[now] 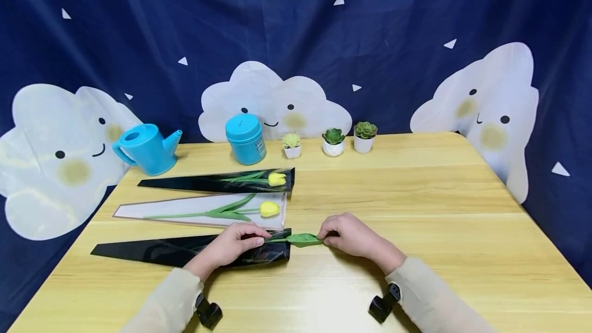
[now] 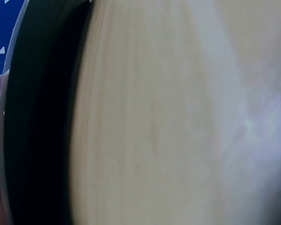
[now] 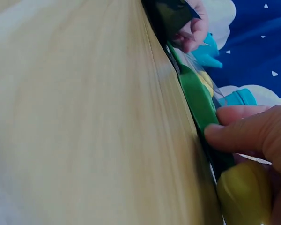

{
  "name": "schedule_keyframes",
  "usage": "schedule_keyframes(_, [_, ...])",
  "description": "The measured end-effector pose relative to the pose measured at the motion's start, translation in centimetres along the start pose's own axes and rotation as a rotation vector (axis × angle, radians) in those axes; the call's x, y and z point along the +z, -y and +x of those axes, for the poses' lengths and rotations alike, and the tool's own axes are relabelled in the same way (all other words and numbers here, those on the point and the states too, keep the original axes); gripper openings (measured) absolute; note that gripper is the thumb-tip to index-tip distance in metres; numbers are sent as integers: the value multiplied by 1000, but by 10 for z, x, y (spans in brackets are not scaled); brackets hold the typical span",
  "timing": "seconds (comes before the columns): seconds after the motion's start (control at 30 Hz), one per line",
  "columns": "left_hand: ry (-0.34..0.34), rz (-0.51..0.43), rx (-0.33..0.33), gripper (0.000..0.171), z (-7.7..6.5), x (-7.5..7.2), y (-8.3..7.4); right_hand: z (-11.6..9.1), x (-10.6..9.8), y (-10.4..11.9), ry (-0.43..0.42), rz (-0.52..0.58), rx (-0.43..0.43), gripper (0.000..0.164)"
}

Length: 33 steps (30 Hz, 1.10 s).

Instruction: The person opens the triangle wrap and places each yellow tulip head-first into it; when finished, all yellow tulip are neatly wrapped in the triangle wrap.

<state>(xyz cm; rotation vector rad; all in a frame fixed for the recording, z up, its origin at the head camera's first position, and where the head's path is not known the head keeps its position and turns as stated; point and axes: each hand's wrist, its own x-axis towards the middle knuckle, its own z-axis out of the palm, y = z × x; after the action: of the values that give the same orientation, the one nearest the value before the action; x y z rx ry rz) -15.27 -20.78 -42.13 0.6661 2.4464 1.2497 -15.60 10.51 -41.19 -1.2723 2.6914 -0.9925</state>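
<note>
My right hand pinches an artificial tulip by its green leaves and stem. In the right wrist view its yellow bloom sits under the palm; from the head it is hidden behind the hand. The stem runs left into the mouth of the nearest black flower sleeve, which has a clear film front. At that mouth my left hand holds the film edge between thumb and fingers. The sleeve's dark side fills the left of the left wrist view.
Behind lie a white sleeve and another black sleeve, each with a yellow tulip. Along the back stand a blue watering can, a blue lidded tin and several small potted succulents. A cloud-print curtain hangs behind the wooden table.
</note>
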Motion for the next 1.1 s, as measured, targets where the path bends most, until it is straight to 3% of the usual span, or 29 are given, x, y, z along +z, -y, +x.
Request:
schedule_keyframes(0.4, [-25,59,20,19,3,1,-7,10,6,12,-80,-12,35,14])
schedule_keyframes(1.1, [-35,16,72,21,5,5,-13,34,29,33,-22,124,83,8])
